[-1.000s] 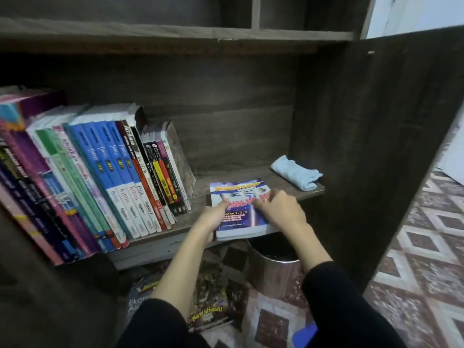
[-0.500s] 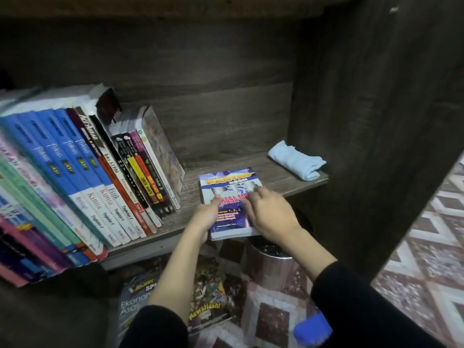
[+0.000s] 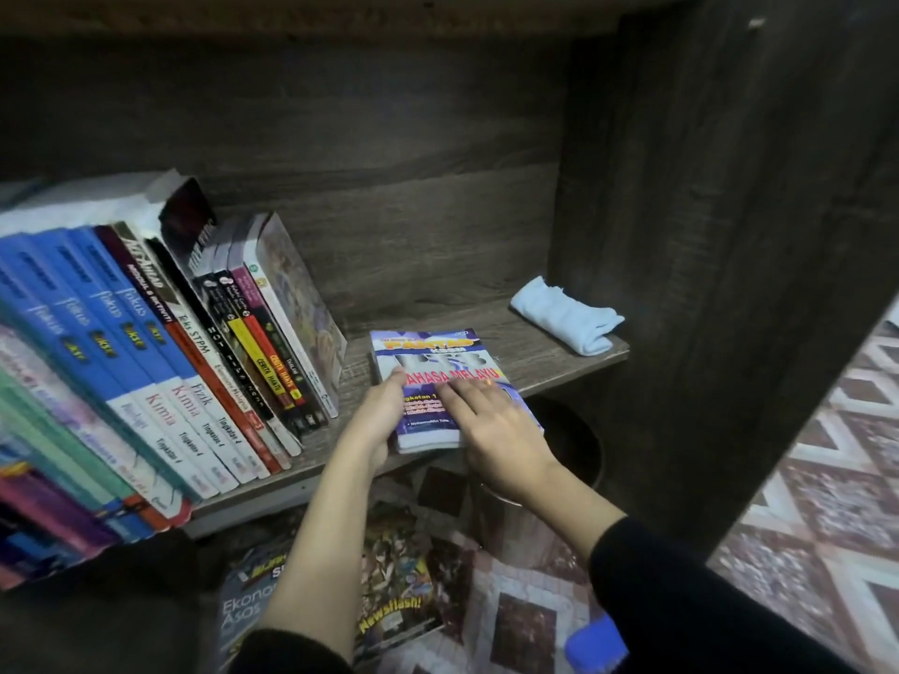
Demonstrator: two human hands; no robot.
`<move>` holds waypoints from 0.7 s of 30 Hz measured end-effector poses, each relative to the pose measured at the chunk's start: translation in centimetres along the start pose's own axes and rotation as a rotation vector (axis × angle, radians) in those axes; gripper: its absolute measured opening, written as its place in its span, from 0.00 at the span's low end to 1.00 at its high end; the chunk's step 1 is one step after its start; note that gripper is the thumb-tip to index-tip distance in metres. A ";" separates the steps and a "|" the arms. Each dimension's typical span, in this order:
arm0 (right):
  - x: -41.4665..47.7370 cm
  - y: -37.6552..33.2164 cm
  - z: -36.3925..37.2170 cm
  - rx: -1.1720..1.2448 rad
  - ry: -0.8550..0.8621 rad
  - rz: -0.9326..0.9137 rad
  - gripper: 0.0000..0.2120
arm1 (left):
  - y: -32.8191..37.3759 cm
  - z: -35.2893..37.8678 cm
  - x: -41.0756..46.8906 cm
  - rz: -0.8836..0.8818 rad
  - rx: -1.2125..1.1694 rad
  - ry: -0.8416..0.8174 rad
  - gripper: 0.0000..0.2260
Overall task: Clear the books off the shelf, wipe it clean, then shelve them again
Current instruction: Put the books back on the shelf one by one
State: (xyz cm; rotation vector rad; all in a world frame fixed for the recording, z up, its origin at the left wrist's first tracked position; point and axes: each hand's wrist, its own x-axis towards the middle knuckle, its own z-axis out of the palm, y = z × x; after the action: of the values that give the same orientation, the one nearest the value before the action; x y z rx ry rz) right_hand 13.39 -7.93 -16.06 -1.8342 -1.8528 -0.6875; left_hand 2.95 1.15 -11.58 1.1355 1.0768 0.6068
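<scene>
A blue "Bahasa Melayu" book (image 3: 438, 362) lies flat on the dark wooden shelf (image 3: 535, 352), its near end over the front edge. My left hand (image 3: 377, 415) grips its left edge with the thumb on the cover. My right hand (image 3: 496, 430) rests flat on the cover's lower right. A row of books (image 3: 160, 362) leans to the left along the shelf's left part. A folded light-blue cloth (image 3: 564, 316) lies at the shelf's far right.
A dark side panel (image 3: 705, 235) closes the shelf on the right. Below the shelf stand a round metal bin (image 3: 530, 493) and magazines (image 3: 399, 576) on the patterned floor (image 3: 827, 479). A blue object (image 3: 596, 642) lies near my right sleeve.
The view has dropped and closed in on the shelf. Both hands stay on the flat book, which now lies a little further onto the shelf with more of its cover showing.
</scene>
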 end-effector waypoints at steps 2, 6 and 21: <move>0.6 0.0 -0.5 0.055 0.082 0.051 0.21 | 0.9 0.3 -0.1 0.035 -0.015 -0.021 0.17; 2.2 -0.2 -1.6 0.381 0.220 0.320 0.25 | 3.7 0.9 -0.6 0.136 -0.059 -0.074 0.25; 5.4 -0.4 -0.3 1.526 0.617 1.455 0.13 | 0.5 3.2 2.1 -0.052 -0.095 -0.004 0.08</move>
State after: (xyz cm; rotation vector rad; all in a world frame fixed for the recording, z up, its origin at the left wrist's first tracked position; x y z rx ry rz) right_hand 12.87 -3.92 -12.49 -1.0590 -0.0260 0.5651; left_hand 6.75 1.77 -11.75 1.0229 1.0601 0.6084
